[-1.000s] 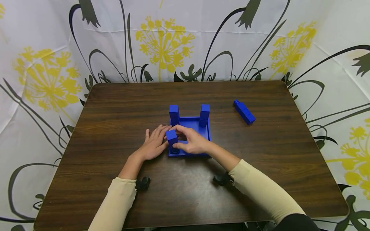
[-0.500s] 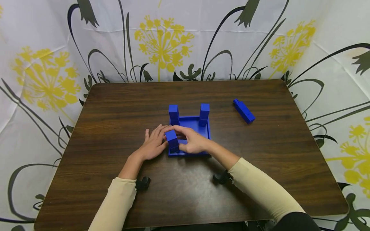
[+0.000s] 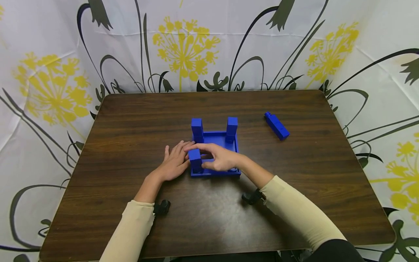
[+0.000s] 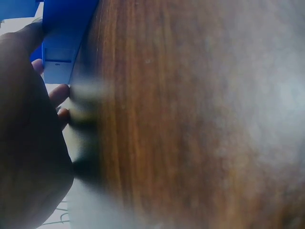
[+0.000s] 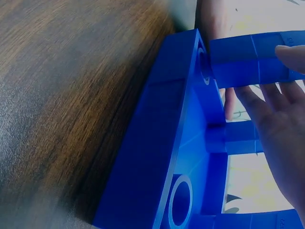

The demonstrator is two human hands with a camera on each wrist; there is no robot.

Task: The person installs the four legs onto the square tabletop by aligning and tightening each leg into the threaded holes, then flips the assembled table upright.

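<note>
A shallow square blue tray-like base (image 3: 216,174) lies on the table with blue square posts standing at its corners. My right hand (image 3: 222,158) grips the near-left post (image 3: 195,160), its thumb on one side and fingers on the other in the right wrist view. That post (image 5: 252,57) stands at a corner beside a round socket rim. Flat on the table, my left hand (image 3: 175,163) rests with spread fingers against the base's left side. Two more posts, far left (image 3: 197,130) and far right (image 3: 231,129), stand upright. A ring-shaped socket (image 5: 181,202) shows at the near-right corner.
Another blue post (image 3: 276,125) with a narrower round end lies on its side at the right back of the brown table (image 3: 131,120). Behind the table hangs a white cloth (image 3: 124,43) with yellow and grey flowers.
The right thumb has shifted from the front of the near-left post to its right side. The right hand has moved slightly, and the near-right socket now shows. The left hand has stayed put.
</note>
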